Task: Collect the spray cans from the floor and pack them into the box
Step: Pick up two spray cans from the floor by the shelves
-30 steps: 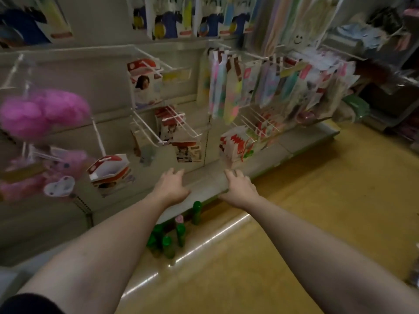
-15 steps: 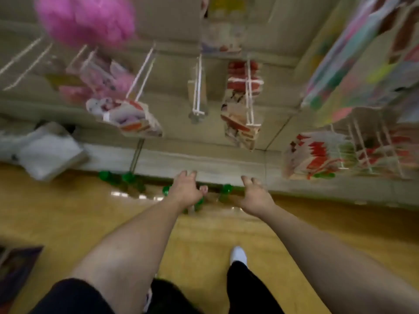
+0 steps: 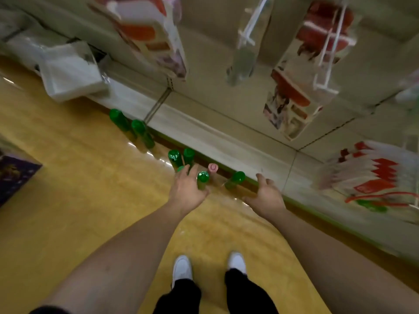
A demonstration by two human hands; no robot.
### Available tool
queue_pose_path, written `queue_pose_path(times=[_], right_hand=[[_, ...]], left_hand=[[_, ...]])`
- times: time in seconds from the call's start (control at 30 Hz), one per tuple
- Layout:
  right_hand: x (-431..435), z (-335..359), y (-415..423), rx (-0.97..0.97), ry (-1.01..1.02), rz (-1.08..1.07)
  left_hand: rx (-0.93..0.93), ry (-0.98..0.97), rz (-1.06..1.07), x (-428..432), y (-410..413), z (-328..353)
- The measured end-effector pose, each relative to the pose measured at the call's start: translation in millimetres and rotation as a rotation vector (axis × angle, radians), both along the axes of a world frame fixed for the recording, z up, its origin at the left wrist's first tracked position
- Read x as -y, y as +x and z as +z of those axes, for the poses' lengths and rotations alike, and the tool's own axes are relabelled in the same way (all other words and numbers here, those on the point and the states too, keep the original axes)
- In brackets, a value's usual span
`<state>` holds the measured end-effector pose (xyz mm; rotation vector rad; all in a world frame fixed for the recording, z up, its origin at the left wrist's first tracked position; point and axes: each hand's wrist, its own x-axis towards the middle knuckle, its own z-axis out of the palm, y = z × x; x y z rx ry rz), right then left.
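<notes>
Several green-capped spray cans stand on the yellow floor along the shelf base: two at the left [image 3: 118,118], [image 3: 139,129], a pair in the middle [image 3: 174,156], [image 3: 189,154], one [image 3: 202,179] by my left hand, one [image 3: 237,179] further right. A pink-capped can [image 3: 213,167] stands among them. My left hand [image 3: 187,189] reaches down over the middle cans with fingers extended, holding nothing. My right hand [image 3: 265,196] hovers open just right of the rightmost green can. No box is clearly visible.
A shop shelf base [image 3: 226,143] runs diagonally behind the cans, with hanging packaged goods [image 3: 292,105] on hooks above. White wrapped packs [image 3: 68,71] lie at the upper left. A dark printed object [image 3: 13,175] sits at the left edge. My white shoes [image 3: 181,268] stand below.
The view has tilted from the shelf display down to the floor. Both hands have dropped lower and closer to the cans.
</notes>
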<state>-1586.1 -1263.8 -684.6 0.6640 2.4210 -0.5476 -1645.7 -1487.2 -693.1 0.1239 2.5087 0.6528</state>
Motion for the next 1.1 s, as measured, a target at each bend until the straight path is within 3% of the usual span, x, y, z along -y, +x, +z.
queue_pose_path(times=[0.13, 0.3, 0.53, 0.83, 1.1], right_hand=[[-10.8, -111.3, 0.6, -0.071, -0.050, -0.094], [-31.5, -250.0, -1.7, -0.126, -0.117, -0.231], [-50.2, -365.0, -28.7, -0.320, -0.261, -0.406], [-50.5, -419.1, -52.8, -0.495, -0.333, -0.528], [-34.8, -361.3, -21.4, -0.471, -0.283, -0.487]], left_hand=[[-0.076, 0.070, 0.100, -24.1, 8.1, -102.5], [-0.059, 0.167, 0.385, -43.9, 24.0, -235.5], [-0.075, 0.266, 0.697, -65.3, 19.2, -356.3], [-0.193, 0.467, 0.773, -80.7, -21.5, -409.8], [-0.175, 0.350, 0.761, -63.2, 19.3, -355.4]])
